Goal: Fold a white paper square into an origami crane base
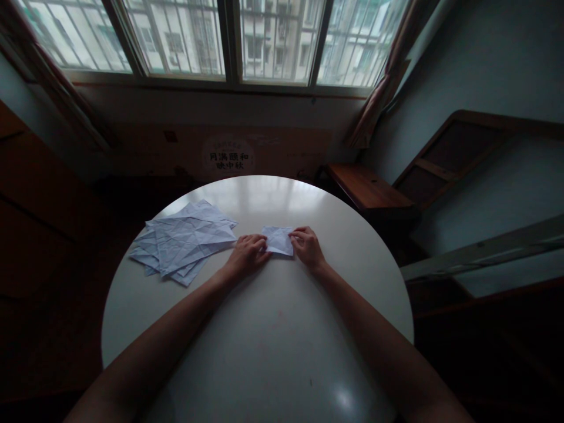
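Note:
A small folded sheet of white paper (279, 240) lies on the round white table, between my two hands. My left hand (249, 252) has its fingers curled at the paper's left edge, thumb along the lower left corner. At the right edge, my right hand (307, 245) pinches the paper between thumb and fingertips. Left of my left hand is a loose pile of creased paper sheets (187, 238), fanned out and overlapping, with fold lines across them.
The round table (273, 329) has a glossy top that reflects the window (275, 44). Beyond its far right edge stands a low wooden stool or bench (368, 185). A box with printed characters (282, 150) sits under the window. Curtains (381, 97) hang at both sides.

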A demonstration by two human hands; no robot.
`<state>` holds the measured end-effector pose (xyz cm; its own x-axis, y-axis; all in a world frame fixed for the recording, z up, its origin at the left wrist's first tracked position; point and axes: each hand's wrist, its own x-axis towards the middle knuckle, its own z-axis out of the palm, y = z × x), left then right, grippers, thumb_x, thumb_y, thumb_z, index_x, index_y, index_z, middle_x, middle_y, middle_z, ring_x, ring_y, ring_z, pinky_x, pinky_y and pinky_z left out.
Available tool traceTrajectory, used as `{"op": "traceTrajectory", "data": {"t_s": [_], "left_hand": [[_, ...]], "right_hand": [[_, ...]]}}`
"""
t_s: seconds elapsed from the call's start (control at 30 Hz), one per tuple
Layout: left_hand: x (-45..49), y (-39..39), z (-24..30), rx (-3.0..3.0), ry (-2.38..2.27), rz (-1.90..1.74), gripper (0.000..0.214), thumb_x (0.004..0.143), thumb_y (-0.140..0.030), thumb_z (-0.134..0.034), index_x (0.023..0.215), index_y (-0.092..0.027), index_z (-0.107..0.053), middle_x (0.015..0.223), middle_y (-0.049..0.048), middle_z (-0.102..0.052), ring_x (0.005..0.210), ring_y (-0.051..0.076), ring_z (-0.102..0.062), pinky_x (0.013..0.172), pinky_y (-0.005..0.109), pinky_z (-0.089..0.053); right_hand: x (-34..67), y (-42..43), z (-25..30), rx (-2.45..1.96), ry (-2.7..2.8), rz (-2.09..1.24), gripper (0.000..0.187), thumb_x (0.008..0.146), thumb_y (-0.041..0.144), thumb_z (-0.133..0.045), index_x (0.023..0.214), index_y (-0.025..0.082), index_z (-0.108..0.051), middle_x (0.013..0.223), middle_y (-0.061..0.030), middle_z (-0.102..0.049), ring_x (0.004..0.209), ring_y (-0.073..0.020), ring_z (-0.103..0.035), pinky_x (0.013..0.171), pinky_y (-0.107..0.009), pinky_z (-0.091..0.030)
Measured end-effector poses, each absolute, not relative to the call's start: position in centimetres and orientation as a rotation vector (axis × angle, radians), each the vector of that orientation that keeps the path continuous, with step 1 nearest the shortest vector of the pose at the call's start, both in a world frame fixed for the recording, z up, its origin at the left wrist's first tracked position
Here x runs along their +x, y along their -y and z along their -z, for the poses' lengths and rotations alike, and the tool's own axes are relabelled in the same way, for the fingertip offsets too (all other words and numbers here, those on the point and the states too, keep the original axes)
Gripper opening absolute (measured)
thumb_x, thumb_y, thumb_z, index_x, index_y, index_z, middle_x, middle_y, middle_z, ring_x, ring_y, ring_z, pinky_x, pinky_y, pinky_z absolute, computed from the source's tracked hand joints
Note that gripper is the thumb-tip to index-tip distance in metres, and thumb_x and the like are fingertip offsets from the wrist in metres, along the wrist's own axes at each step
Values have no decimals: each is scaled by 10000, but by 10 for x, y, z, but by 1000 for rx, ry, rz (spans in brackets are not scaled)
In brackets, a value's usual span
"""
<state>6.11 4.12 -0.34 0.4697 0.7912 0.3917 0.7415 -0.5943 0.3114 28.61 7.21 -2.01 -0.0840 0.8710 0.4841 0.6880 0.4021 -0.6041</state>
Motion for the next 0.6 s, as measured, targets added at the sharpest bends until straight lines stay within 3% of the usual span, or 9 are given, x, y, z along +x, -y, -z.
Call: {"op": "traceTrajectory", "data": {"t_s": [0.6], "left_hand": [[61, -42, 3, 2567, -1374, -781, 124, 869, -309, -574, 895, -212, -647, 1168, 65, -663, 1093, 229, -591, 968, 399, -414]], "right_hand": [[287, -74, 22, -1330, 1826, -330, 184, 824, 214, -563, 854, 199, -744, 952, -85, -615, 888, -208, -612, 850, -390, -532]]}}
